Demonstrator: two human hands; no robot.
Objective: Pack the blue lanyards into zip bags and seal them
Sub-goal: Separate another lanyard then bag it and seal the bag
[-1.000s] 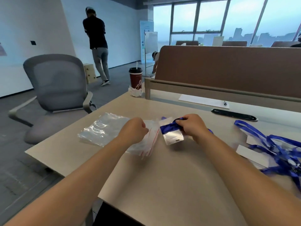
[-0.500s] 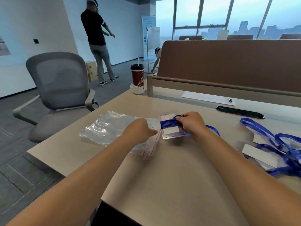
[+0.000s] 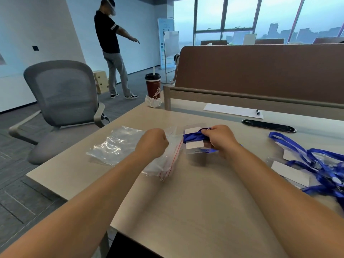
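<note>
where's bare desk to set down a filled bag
Bare desk lies along the near edge, nearer than the zip bags and the held lanyard. Another free strip runs between the zip bags and the cup. The right side is crowded with the lanyard heap and cards.

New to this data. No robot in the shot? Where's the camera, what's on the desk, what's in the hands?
There is no machine here. A person works with bare hands, and the one picture comes from a wide-angle camera worn on their head, looking forward and down.

The left hand is curled at the mouth of a clear zip bag with a red seal line, and seems to pinch it. The right hand grips a bunched blue lanyard with its clear badge holder. The lanyard is not in the bag yet.

On the desk lie spare zip bags to the left and a tangle of loose lanyards to the right. Farther back are a lidded cup and a sheet of paper.
</note>
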